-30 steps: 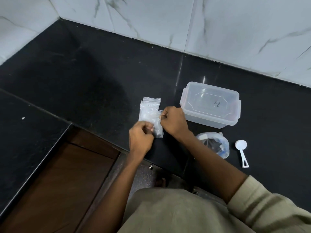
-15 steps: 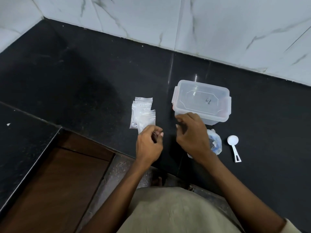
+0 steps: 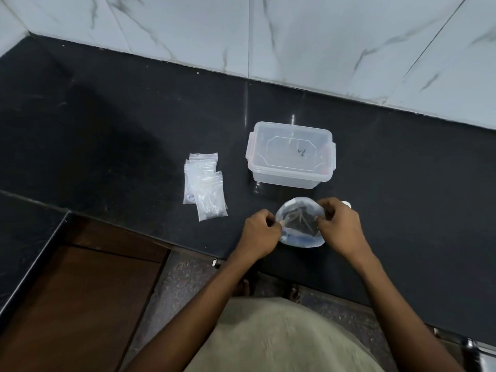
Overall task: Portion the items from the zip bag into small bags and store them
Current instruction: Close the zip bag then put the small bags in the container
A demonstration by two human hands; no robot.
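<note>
The clear zip bag [image 3: 298,224] stands on the black counter near its front edge, its mouth pulled wide, with dark thin items visible inside. My left hand [image 3: 259,232] pinches the bag's left rim. My right hand [image 3: 339,228] pinches its right rim. A small pile of empty small zip bags [image 3: 205,187] lies flat to the left of the hands. A clear plastic container [image 3: 291,154] with its lid on stands just behind the zip bag.
A white scoop [image 3: 346,204] is mostly hidden behind my right hand. White marble wall tiles [image 3: 268,36] close off the back of the counter. A brown cabinet top [image 3: 80,291] and a lower counter ledge sit at the lower left.
Both hands left the small bags and moved right to the zip bag, taking hold of its rim and spreading it apart. The small bags now lie untouched on the counter.
</note>
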